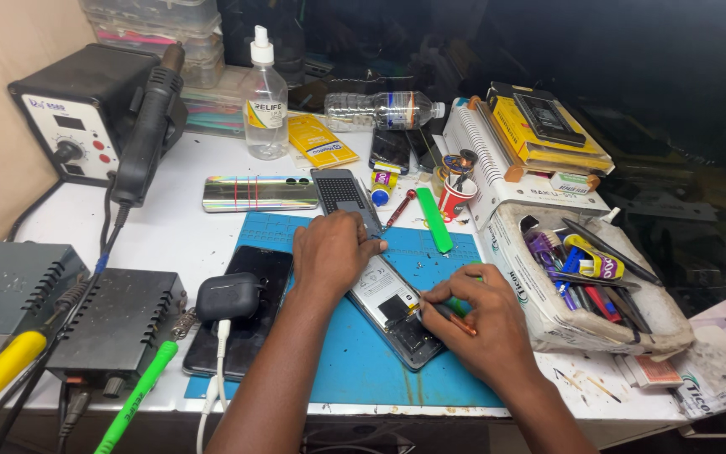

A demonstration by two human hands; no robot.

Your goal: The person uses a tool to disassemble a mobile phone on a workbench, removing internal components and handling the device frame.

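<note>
- Hands: left hand point(332, 252) flat, pinning the opened phone point(392, 307) on the blue mat point(355, 361); right hand point(472, 324) gripping a screwdriver point(454, 318) at the phone's lower end.
- Step, judged: screw work on the internals; steady vertical pressure needed.
- Surroundings: tool box point(581, 286) right, earbud case point(228, 296) left, on worktop point(170, 235).

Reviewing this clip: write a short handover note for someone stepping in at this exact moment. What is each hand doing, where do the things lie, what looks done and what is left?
Left hand: flat on the upper part of the opened phone, pinning it to the blue mat.
Right hand: gripping a screwdriver, tip at the phone's lower half.
Nearby: green pry tool on the mat's top edge, a second phone under an earbud case at left, tool box at right.
Done: the phone's back is off, insides exposed.
Left: the work at the lower section looks unfinished; which screws are out cannot be told.
</note>
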